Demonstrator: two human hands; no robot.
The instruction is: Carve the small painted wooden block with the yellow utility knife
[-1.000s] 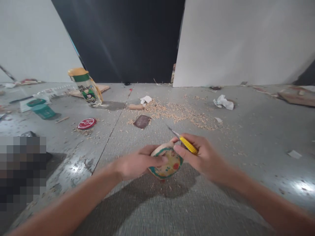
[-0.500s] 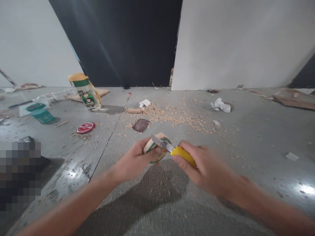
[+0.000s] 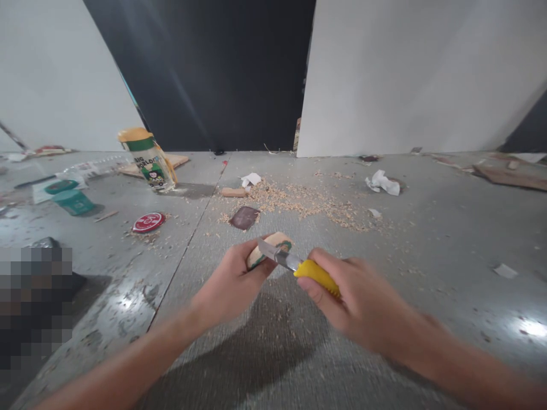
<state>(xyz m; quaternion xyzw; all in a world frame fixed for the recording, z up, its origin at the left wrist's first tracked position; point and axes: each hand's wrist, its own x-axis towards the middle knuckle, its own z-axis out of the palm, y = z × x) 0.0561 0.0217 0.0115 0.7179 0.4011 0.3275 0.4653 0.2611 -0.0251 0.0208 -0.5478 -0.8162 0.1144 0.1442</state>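
Note:
Between the fingers and thumb of my left hand (image 3: pixel 234 279) is a small pale wooden piece (image 3: pixel 281 237) with green markings on its face. A yellow-handled utility knife (image 3: pixel 317 274) is gripped in my right hand (image 3: pixel 356 293). Its blade points up and to the left, lying over the wooden piece near my left fingers; whether the edge touches the wood I cannot tell. My left fingers and the blade hide part of the piece. Beyond the hands lie a dark brown square patch (image 3: pixel 244 217) and scattered wood shavings (image 3: pixel 303 202).
A small wood block (image 3: pixel 234 192) and crumpled paper (image 3: pixel 383 183) lie on the grey floor. To the left are a red round lid (image 3: pixel 149 222), a teal container (image 3: pixel 73 201) and a yellow-capped bottle (image 3: pixel 149 159). Dark and white panels rise behind.
The wooden piece has tilted in my left hand, so less of its marked face shows. The knife has shifted slightly left and down. Both hands keep their grip.

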